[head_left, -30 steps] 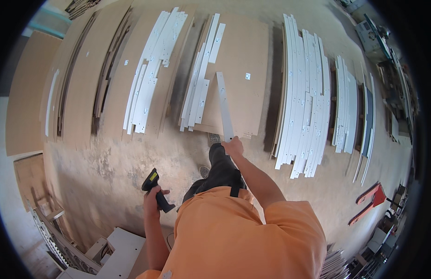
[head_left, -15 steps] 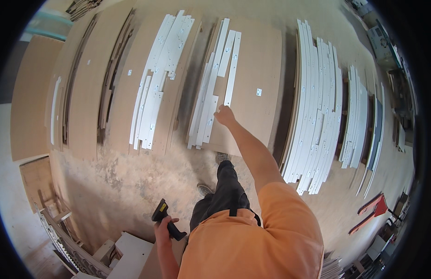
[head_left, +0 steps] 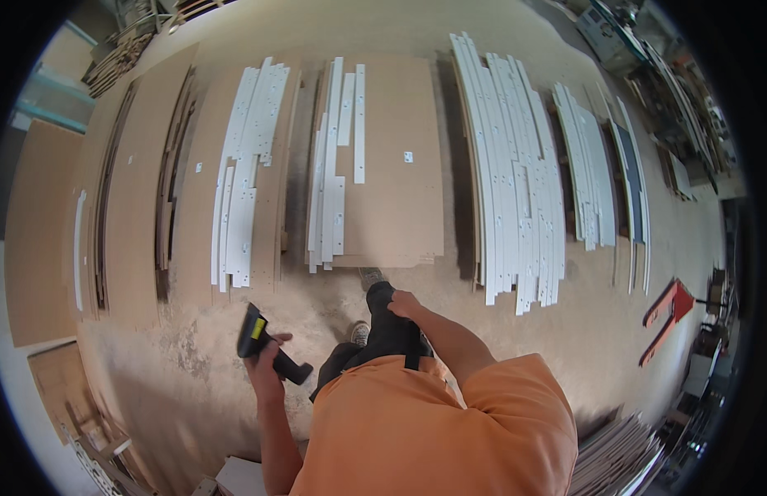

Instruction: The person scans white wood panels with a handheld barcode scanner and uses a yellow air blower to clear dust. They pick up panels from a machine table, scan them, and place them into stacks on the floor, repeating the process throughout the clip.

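Note:
My left hand is wrapped round the grip of a black pistol-shaped handheld scanner with a yellow label, held out at my left side. My right hand is in front of my thigh, knuckles up and fingers curled. Whether anything is inside them is hidden. Beyond it lies a broad brown board with a small white label on it. Along that board's left part rest several narrow white strips, among them one separate strip and a short one nearer me. Neither hand touches the boards.
Stacked white strips lie on boards to the left, with a larger stack to the right. Farther right are grey-white panels and a red pallet jack. Brown boards fill the far left. More planks are behind me at right.
My right hand has drawn back from the white strip's near end to my thigh. The scanner in my left hand has shifted left and turned slightly. My view has swung, moving the stacks left.

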The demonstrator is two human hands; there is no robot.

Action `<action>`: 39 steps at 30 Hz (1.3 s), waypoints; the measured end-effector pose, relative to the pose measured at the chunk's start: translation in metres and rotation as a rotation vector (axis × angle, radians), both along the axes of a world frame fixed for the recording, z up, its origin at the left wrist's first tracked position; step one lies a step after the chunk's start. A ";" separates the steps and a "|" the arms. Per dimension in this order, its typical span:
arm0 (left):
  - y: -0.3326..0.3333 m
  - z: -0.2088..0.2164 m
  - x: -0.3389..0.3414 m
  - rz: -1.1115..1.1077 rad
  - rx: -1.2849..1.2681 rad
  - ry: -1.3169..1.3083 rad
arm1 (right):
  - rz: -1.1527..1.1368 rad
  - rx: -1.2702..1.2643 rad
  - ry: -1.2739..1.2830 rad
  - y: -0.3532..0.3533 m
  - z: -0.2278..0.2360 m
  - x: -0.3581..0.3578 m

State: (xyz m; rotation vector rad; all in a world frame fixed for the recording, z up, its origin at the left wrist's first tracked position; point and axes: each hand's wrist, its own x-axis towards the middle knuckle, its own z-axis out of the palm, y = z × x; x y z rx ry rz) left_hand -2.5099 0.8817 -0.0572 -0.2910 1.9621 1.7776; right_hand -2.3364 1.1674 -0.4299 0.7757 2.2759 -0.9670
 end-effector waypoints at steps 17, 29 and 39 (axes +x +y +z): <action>0.019 -0.019 0.202 -1.018 0.247 -0.279 | -1.153 0.091 -0.200 -0.247 0.076 0.406; 0.139 0.010 0.567 -1.802 0.087 -0.279 | -1.862 -0.043 0.043 -0.342 0.082 0.654; 0.119 0.042 0.890 -2.661 -0.006 -0.492 | -2.797 0.202 -0.070 -0.514 0.093 0.836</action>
